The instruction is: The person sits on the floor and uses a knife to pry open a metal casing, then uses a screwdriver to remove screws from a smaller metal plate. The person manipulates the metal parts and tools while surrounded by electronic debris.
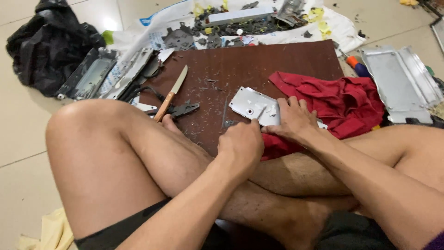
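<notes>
While the person sits cross-legged on the tiled floor, a small grey metal plate (pixel 253 105) is held flat on the dark brown board (pixel 277 60), near the board's front edge. The plate is pressed down by the right hand (pixel 292 120), whose fingers are spread flat over its right end, closed on nothing. The left hand (pixel 240 143) is curled into a fist around a thin metal tool (pixel 262 112), whose tip touches the plate.

Just right of the plate, a red cloth (pixel 337 99) is draped over the board's right edge. To the left on the board, a wooden-handled knife (pixel 172 94) and black pliers (pixel 184 110) are laid just beside each other.

Behind the board, a white printed sack (pixel 337 25) with blue and yellow-green patches is spread flat and is covered with dark scrap pieces (pixel 231 28). A black plastic bag (pixel 46 44) is seen at far left, with 2 long metal casings (pixel 108 74) beside it. A grey metal tray (pixel 402 83) is placed at far right.
</notes>
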